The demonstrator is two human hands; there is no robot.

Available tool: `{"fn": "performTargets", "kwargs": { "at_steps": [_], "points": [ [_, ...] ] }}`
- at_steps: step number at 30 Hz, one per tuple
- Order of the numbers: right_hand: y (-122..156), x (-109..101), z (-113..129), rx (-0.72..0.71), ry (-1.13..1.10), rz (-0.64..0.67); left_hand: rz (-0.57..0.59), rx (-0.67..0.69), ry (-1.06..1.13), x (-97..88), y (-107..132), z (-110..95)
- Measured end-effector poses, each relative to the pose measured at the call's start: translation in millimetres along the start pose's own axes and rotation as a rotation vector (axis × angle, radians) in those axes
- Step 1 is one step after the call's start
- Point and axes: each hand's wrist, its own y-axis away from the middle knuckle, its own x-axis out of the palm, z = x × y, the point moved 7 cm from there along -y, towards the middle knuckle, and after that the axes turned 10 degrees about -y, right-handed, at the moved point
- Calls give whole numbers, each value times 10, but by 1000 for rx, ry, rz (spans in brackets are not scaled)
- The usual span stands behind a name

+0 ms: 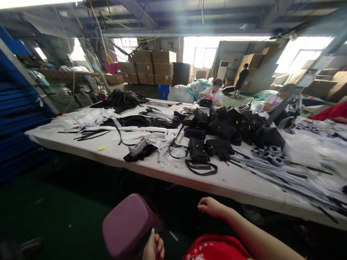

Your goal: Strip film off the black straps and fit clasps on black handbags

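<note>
My left hand [154, 246] is low in the view beside a pink-purple stool [126, 225], its fingers curled. A small white spot shows at its fingertip, too small to name. My right hand [210, 207] is loosely closed in front of the table's near edge, with nothing visible in it. The white-covered table [173, 173] stretches across the view. Nearest on it is a black bag [198, 150] with a looped black strap [202, 170]. To the left, a white box-like object [138, 147] rests on black material.
Black bags [222, 126] are heaped mid-table. Bundles of black straps [143, 121] lie left, wrapped strips [271, 177] right. Two people [214, 94] sit across the table; another person [241, 79] stands farther back. Cartons [153, 66] are stacked behind, and blue racking [21, 119] stands left.
</note>
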Motion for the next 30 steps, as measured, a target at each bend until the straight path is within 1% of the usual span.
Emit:
{"fn": "performTargets", "kwargs": {
  "at_steps": [2,4,6,8,11,13,16,19,21,23,25,28,30],
  "points": [
    [-108,-158,-78,4,-4,-21,100,65,19,165,-51,-164],
    [-270,-325,-130,0,-12,-39,160,177,0,317,-104,-365],
    [-482,-500,-157,-11,-27,-48,152,261,-35,437,-171,-533],
    [-732,-686,-164,-21,-47,-50,89,292,-62,538,-255,-658],
    [-1148,-996,-154,-34,-84,-60,32,273,-114,744,-380,-814],
    [-1428,-1215,-153,-39,-119,-74,35,241,-152,921,-452,-934],
    [-1802,-1546,-178,-36,-172,-111,54,211,-165,1200,-547,-1175],
    [-2110,-1897,-216,-22,-214,-173,27,194,-121,1422,-642,-1429],
    [-2300,-2162,-246,7,-235,-256,2,172,-97,1538,-695,-1549],
    [-2492,-2433,-282,53,-247,-371,-8,139,-97,1636,-736,-1623],
    [-2684,-2660,-315,102,-267,-479,-7,87,-111,1705,-773,-1664],
    [-2927,-2873,-305,161,-332,-579,-4,25,-124,1739,-861,-1755],
    [-3013,-2949,-186,186,-389,-614,-4,29,-126,1728,-953,-1861]
  ]
}}
